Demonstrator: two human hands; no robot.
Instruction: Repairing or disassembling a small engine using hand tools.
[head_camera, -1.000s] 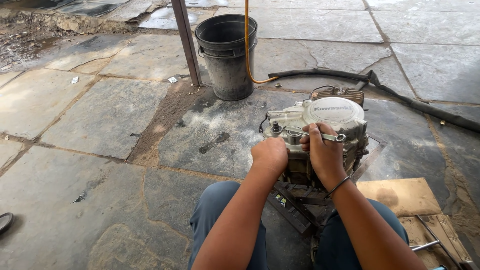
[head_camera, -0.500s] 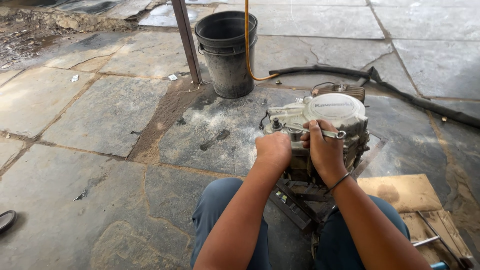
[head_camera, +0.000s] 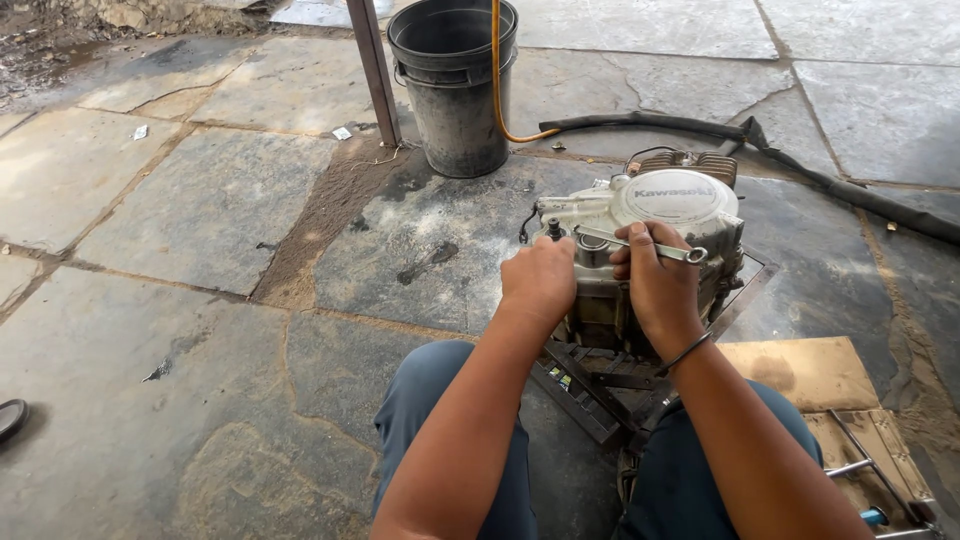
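Note:
A grey motorcycle engine (head_camera: 668, 205) with a round pale side cover sits on a metal stand (head_camera: 600, 385) on the stone floor, right in front of my knees. My right hand (head_camera: 655, 280) grips a steel spanner (head_camera: 650, 247) that lies across the engine's near side, its ring end sticking out to the right. My left hand (head_camera: 540, 278) is closed and pressed against the engine's left side, just below a small upright shaft (head_camera: 553, 229). What its fingers hold is hidden.
A black bucket (head_camera: 455, 85) stands behind the engine, with a yellow hose (head_camera: 497, 90) running into it and a rusty post (head_camera: 372, 70) beside it. A thick black hose (head_camera: 800, 170) crosses the floor at the right. Boards (head_camera: 815, 372) and tools lie near my right knee.
The view has drawn closer to the engine. Both hands remain on the engine, and the spanner has shifted only slightly.

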